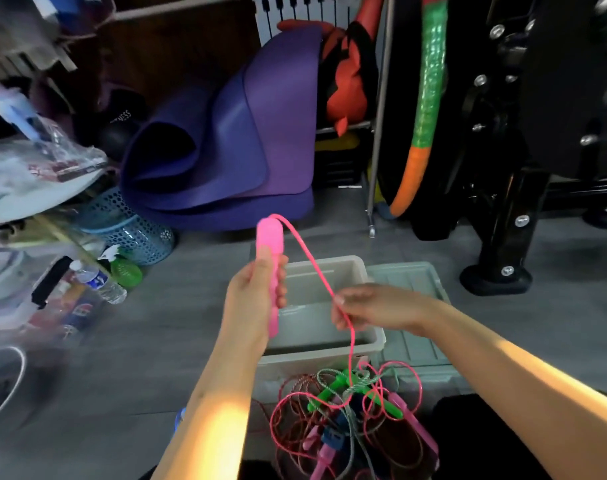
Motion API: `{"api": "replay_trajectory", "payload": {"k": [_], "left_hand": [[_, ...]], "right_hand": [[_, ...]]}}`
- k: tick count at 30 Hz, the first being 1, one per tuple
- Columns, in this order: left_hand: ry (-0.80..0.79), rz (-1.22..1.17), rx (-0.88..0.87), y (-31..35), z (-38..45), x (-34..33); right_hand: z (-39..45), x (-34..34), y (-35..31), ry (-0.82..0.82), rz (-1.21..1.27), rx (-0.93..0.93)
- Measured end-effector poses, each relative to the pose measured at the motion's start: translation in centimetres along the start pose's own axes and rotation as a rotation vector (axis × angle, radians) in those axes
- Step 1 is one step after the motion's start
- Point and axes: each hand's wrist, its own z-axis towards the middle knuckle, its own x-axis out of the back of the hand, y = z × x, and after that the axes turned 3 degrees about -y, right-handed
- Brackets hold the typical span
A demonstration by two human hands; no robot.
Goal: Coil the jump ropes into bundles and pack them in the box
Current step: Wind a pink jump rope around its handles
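My left hand (253, 299) grips a pink jump-rope handle (270, 244) upright above the floor. Its pink cord (309, 258) arcs from the handle's top down to my right hand (367, 310), which pinches it over the box. Below that hand the cord drops into a tangled pile of jump ropes (350, 417) with green, pink and blue handles, lying in front of me. The white plastic box (374, 344) sits on the floor just beyond the pile, under both hands. Its pale green lid (416, 306) lies to the right of it.
Rolled purple yoga mats (225, 140) lean at the back. A blue perforated basket (128, 223), bottles (101, 282) and cluttered bags fill the left side. A black exercise machine (509, 216) and a green-orange hoop (430, 109) stand at the right. Grey floor lies between.
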Motion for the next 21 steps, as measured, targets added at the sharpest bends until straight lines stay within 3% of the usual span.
{"api": "replay_trajectory", "payload": {"k": [3,5,7,9,11,12,14,18,21], "left_hand": [[0.012,-0.086,0.016,1.0,0.3,1.5],[0.055,-0.099,0.067,1.0,0.2,2.2],[0.098,-0.072,0.11,0.9,0.2,2.7],[0.107,0.061,0.15,0.7,0.4,3.1],[0.042,0.126,0.203,0.4,0.4,3.2],[-0.01,0.105,0.217,0.2,0.3,3.1],[-0.097,0.021,0.218,0.0,0.0,2.7],[-0.169,-0.011,0.208,-0.7,-0.3,1.5],[-0.225,-0.018,0.203,-1.0,-0.6,0.8]], "right_hand": [[0.2,-0.8,0.4,-0.078,-0.097,-0.072],[0.6,-0.9,0.5,-0.029,-0.135,-0.112],[1.1,-0.5,0.3,0.191,-0.207,-0.104],[1.0,0.0,-0.3,0.545,-0.223,-0.033],[0.2,0.8,-1.5,0.878,-0.168,0.126],[-0.2,1.2,-2.0,0.966,-0.161,0.215],[-0.6,1.5,-2.7,0.959,-0.208,0.277],[0.2,0.4,-2.3,0.726,-0.373,0.198],[0.4,-0.3,-2.4,0.67,-0.331,0.223]]}}
